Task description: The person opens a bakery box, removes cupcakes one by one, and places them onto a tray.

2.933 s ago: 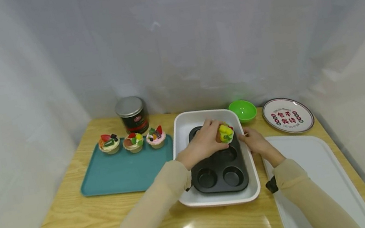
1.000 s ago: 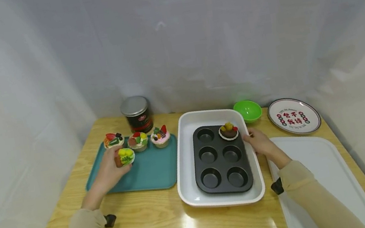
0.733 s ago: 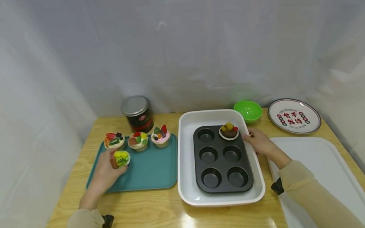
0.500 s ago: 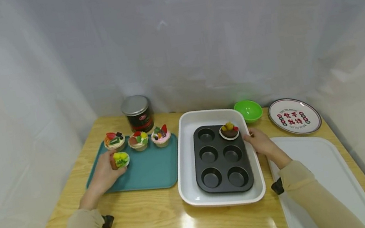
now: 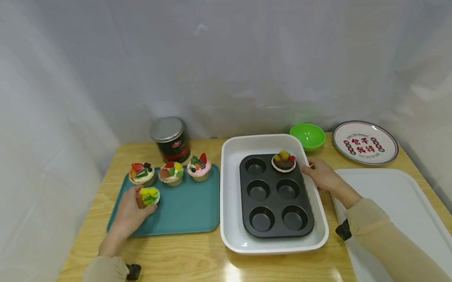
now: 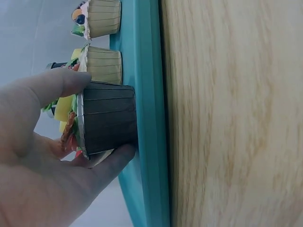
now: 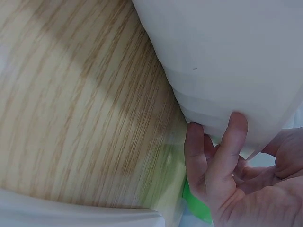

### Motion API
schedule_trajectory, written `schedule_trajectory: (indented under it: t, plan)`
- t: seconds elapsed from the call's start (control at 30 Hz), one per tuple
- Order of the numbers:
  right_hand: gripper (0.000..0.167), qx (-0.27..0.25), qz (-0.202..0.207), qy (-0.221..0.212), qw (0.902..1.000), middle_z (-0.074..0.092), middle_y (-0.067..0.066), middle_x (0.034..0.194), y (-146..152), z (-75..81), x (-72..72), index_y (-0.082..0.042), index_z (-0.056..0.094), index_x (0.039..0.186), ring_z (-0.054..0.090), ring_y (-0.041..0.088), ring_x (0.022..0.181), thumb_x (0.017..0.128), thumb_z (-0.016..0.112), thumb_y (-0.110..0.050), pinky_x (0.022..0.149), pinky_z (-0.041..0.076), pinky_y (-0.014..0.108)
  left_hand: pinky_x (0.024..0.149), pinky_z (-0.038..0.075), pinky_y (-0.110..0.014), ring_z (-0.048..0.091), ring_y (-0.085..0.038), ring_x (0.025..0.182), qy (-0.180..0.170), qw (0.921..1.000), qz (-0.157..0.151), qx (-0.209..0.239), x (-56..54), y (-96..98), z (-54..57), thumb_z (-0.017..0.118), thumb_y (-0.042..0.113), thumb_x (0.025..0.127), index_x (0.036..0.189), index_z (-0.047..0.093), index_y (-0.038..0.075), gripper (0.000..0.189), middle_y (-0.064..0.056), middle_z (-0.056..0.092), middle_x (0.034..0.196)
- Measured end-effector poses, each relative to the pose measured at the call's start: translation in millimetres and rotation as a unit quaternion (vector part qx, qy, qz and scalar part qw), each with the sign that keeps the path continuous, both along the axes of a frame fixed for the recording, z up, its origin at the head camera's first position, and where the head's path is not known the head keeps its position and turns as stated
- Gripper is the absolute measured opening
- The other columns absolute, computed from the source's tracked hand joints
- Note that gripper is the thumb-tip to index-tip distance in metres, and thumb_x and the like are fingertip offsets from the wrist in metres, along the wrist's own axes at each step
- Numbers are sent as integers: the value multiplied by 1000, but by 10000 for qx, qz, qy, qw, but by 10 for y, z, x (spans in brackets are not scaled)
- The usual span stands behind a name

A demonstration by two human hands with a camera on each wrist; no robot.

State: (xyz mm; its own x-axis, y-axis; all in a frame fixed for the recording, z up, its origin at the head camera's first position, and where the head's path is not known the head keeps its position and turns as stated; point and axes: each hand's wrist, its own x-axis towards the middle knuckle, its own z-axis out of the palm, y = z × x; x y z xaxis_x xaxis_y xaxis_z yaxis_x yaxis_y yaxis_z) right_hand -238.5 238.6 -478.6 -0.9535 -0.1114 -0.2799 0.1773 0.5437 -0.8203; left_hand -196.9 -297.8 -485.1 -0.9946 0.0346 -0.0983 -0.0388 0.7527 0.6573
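My left hand holds a cupcake with yellow and green topping between thumb and fingers. Its dark paper cup stands on the teal tray, as the left wrist view shows. Behind it are three more cupcakes in a row: one with strawberry and dark berries, one with cream and fruit and a pink one. With my right hand I grip the right rim of a deep white tray. Inside lies a black muffin tin; a chocolate cupcake sits in its far right cup.
A dark tin with a silver lid stands behind the teal tray. At the back right are a green bowl and a plate with red lettering. A flat white tray lies at right, under my right forearm.
From above the muffin tin, my left hand has carried the yellow-topped cupcake left to the teal tray. Over the last half second it barely moves. My right hand keeps its grip on the rim.
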Motion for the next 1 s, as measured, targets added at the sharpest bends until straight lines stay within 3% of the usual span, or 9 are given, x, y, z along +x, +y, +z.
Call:
schedule_trajectory:
  t: [0.2,0.37,0.6,0.7,0.87,1.0]
  plan:
    - [47,-96,19,-28,9999,58,34,126,6,-22,-4,7,42,149,70,22,86,112,43,-21,63,62,36,114,35,-71,37,-57,137,64,9999,150,-45,36,55,48,73,18,98,160,23,-11,85,-43,28,154]
    - [47,-158,33,7,9999,59,33,123,17,-15,1,8,41,148,71,21,85,112,43,-22,62,62,35,108,39,-70,35,-57,134,525,9978,394,-8,19,139,168,74,20,98,159,31,-6,79,-41,26,153]
    - [47,-196,-9,16,9998,61,35,126,25,-34,-24,8,41,149,70,19,83,112,43,-22,63,62,35,108,40,-68,41,-51,135,1396,9885,411,412,-140,412,559,64,23,103,158,38,1,65,-33,32,155]
    - [46,-156,-39,55,9999,61,35,125,21,-36,-34,8,43,148,70,19,82,112,44,-21,62,62,34,115,37,-66,40,-47,143,1673,9831,345,661,-228,597,758,62,26,104,161,36,3,66,-28,35,161]
    - [42,-100,-24,103,9999,62,35,122,-1,-28,-29,9,45,143,69,18,80,112,44,-19,59,60,33,125,29,-63,34,-44,154,2012,9755,-3,896,-372,910,1003,61,25,105,163,33,4,68,-24,35,166]
    - [41,-100,-61,91,9999,63,35,121,-2,-7,-12,10,46,141,69,19,78,111,43,-17,58,59,32,126,29,-62,32,-43,156,2080,9735,-330,894,-498,1180,1127,60,26,106,165,30,5,69,-22,34,168]
